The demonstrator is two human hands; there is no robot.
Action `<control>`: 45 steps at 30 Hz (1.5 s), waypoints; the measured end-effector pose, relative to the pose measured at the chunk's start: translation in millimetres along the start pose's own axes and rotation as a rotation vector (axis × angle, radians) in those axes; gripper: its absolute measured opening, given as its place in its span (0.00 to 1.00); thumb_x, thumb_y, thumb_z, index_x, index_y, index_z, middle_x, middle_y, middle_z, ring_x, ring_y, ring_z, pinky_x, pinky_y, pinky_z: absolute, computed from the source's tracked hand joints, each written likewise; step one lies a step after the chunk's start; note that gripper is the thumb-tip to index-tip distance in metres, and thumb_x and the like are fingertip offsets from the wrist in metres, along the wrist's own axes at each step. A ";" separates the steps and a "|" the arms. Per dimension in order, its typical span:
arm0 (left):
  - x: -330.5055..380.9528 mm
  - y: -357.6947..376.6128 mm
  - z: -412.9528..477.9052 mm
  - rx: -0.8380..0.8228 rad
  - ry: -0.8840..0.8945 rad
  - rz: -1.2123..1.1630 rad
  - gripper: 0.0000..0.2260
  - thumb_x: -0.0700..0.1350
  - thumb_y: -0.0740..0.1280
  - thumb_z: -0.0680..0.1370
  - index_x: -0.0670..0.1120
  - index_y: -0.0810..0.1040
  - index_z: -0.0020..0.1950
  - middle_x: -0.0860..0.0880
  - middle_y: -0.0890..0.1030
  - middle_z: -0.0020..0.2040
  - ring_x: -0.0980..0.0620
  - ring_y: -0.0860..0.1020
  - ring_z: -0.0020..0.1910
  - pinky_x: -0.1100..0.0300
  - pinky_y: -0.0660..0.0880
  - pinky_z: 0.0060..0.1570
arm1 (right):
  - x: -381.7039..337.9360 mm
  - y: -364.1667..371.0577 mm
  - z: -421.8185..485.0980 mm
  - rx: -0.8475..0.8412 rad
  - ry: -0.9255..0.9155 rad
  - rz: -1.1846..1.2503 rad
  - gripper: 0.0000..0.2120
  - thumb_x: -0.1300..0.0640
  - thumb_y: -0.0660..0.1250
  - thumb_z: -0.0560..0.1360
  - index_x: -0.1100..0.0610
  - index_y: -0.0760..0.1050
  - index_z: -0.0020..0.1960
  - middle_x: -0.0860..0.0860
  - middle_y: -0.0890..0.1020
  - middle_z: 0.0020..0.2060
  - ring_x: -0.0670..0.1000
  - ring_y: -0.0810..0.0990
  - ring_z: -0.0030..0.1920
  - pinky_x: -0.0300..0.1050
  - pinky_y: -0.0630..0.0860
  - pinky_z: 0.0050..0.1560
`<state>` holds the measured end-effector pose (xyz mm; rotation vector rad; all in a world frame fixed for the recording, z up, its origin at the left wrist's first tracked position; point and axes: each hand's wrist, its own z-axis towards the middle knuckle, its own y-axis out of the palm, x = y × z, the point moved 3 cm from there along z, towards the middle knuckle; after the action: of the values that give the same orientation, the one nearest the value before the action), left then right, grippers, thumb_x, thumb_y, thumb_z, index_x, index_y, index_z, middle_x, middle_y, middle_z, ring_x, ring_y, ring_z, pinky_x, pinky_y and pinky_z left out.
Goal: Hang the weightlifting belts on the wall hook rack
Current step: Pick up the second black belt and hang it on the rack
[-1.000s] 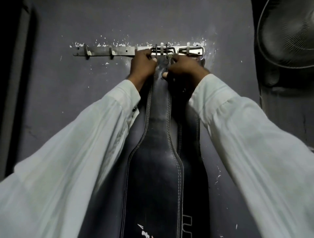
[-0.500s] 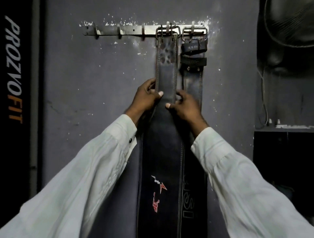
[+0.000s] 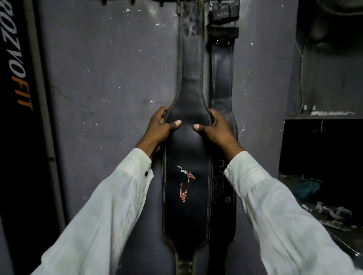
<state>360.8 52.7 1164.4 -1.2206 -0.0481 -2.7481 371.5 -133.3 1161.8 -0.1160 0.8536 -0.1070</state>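
Both hands grip the front belt where it widens, the left hand curled round its left edge and the right hand round its right edge, thumbs pressed flat on the leather. It hangs down the grey wall from the rack at the top edge, overlapping a second belt just behind to the right. A hard downward tug could probably slip the buckle off its hook, or drag the neighbouring belt askew.
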 end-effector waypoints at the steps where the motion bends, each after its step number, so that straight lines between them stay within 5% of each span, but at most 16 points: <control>1: 0.1 -0.7 -3.9 -0.017 -0.016 -0.042 0.21 0.32 0.70 0.75 0.39 0.72 0.67 0.42 0.82 0.59 0.48 0.82 0.55 0.53 0.80 0.57 | 0.8 -1.3 -4.3 0.005 0.008 0.019 0.22 0.66 0.76 0.70 0.57 0.75 0.61 0.53 0.85 0.52 0.50 0.84 0.49 0.47 0.81 0.54; 5: -22.4 -1.4 -32.1 -0.110 -0.115 -0.070 0.25 0.35 0.70 0.77 0.43 0.68 0.72 0.43 0.80 0.64 0.47 0.81 0.60 0.50 0.79 0.59 | 26.2 3.0 -30.4 -0.038 0.128 0.015 0.29 0.59 0.78 0.67 0.51 0.70 0.64 0.49 0.84 0.54 0.51 0.83 0.55 0.50 0.81 0.57; 9: -36.7 1.0 -41.5 -0.012 -0.080 -0.069 0.23 0.37 0.70 0.77 0.46 0.69 0.70 0.45 0.80 0.64 0.47 0.80 0.61 0.47 0.78 0.61 | 42.1 5.6 -41.5 0.108 0.079 -0.027 0.28 0.46 0.77 0.60 0.42 0.74 0.58 0.45 0.85 0.53 0.48 0.84 0.56 0.55 0.78 0.63; 14: -67.6 -0.8 -78.0 -0.120 -0.192 -0.041 0.21 0.36 0.68 0.79 0.49 0.68 0.69 0.46 0.78 0.65 0.47 0.79 0.64 0.49 0.76 0.64 | 56.9 14.3 -78.1 0.018 0.170 -0.070 0.25 0.58 0.76 0.70 0.48 0.72 0.63 0.46 0.83 0.54 0.49 0.82 0.56 0.51 0.78 0.63; 20: -86.0 4.2 -100.6 -0.060 -0.181 -0.085 0.22 0.36 0.67 0.79 0.46 0.68 0.71 0.44 0.79 0.65 0.45 0.79 0.64 0.49 0.77 0.63 | 94.4 16.9 -106.2 0.122 0.195 0.035 0.17 0.48 0.74 0.66 0.37 0.77 0.53 0.46 0.86 0.52 0.49 0.84 0.55 0.57 0.79 0.61; 23: -109.1 2.6 -130.1 -0.106 -0.269 -0.020 0.25 0.35 0.69 0.77 0.47 0.67 0.72 0.44 0.79 0.66 0.45 0.78 0.65 0.45 0.75 0.65 | 109.6 23.7 -131.8 0.034 0.274 0.008 0.26 0.60 0.75 0.68 0.44 0.73 0.63 0.48 0.84 0.56 0.51 0.83 0.56 0.58 0.78 0.63; 26: -120.6 3.1 -140.1 -0.052 -0.257 -0.036 0.24 0.35 0.68 0.77 0.46 0.69 0.71 0.45 0.80 0.65 0.47 0.80 0.62 0.45 0.76 0.64 | 129.9 27.1 -155.9 0.089 0.293 0.073 0.20 0.64 0.73 0.71 0.50 0.76 0.61 0.51 0.85 0.55 0.52 0.84 0.56 0.59 0.77 0.64; 29: -120.8 5.8 -142.1 -0.065 -0.273 -0.055 0.22 0.35 0.68 0.78 0.47 0.69 0.70 0.45 0.80 0.64 0.49 0.81 0.61 0.49 0.78 0.62 | 129.3 27.8 -155.9 0.102 0.274 0.116 0.21 0.60 0.73 0.70 0.53 0.76 0.62 0.52 0.85 0.56 0.53 0.84 0.57 0.60 0.78 0.63; 35: -156.3 3.6 -178.0 -0.109 -0.354 -0.022 0.26 0.33 0.69 0.77 0.45 0.68 0.73 0.44 0.79 0.66 0.49 0.79 0.63 0.49 0.75 0.65 | 160.8 39.7 -198.1 0.108 0.299 0.079 0.26 0.56 0.74 0.66 0.37 0.73 0.59 0.50 0.82 0.60 0.49 0.82 0.60 0.56 0.77 0.65; 41: -167.7 5.3 -186.6 -0.043 -0.350 -0.019 0.22 0.34 0.69 0.76 0.44 0.71 0.69 0.42 0.80 0.64 0.45 0.80 0.62 0.48 0.76 0.64 | 183.6 41.1 -211.1 0.151 0.326 0.074 0.18 0.50 0.74 0.67 0.44 0.76 0.56 0.46 0.85 0.54 0.48 0.84 0.56 0.55 0.77 0.64; 45: -189.4 3.6 -208.2 -0.052 -0.405 0.053 0.23 0.42 0.72 0.75 0.45 0.72 0.69 0.45 0.81 0.63 0.47 0.80 0.62 0.43 0.75 0.64 | 205.7 41.4 -234.5 0.109 0.431 0.026 0.22 0.45 0.75 0.65 0.50 0.80 0.57 0.48 0.86 0.52 0.49 0.84 0.55 0.54 0.78 0.63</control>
<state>333.6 52.5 884.2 -1.7438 0.0153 -2.4275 330.5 -135.2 849.8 0.0228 1.2766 -0.1574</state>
